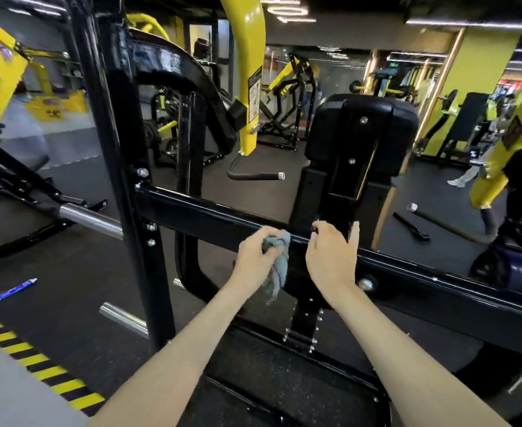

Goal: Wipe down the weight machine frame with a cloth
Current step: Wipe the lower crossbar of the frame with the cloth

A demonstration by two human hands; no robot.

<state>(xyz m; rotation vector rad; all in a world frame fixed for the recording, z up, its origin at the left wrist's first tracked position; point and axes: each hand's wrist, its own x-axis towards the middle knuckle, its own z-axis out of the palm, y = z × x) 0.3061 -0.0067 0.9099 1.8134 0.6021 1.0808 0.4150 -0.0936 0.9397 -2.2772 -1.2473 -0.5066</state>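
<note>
The weight machine frame (124,149) is standing directly ahead, its black crossbar (207,215) running at hand level. The right hand (330,257) is hooking curled fingers over that crossbar beside the pad bracket (343,186); pinching is likely there if parts shift. The left hand (256,257) is clenching the grey cloth (279,269) against the crossbar; the cloth's dangling tail is risking a snag on the bolts (151,234).

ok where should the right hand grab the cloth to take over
The tail of the cloth hanging below the left hand, pinched from the right: the top is bunched in that hand's grip on the crossbar, and the right hand sits beside it.
</note>
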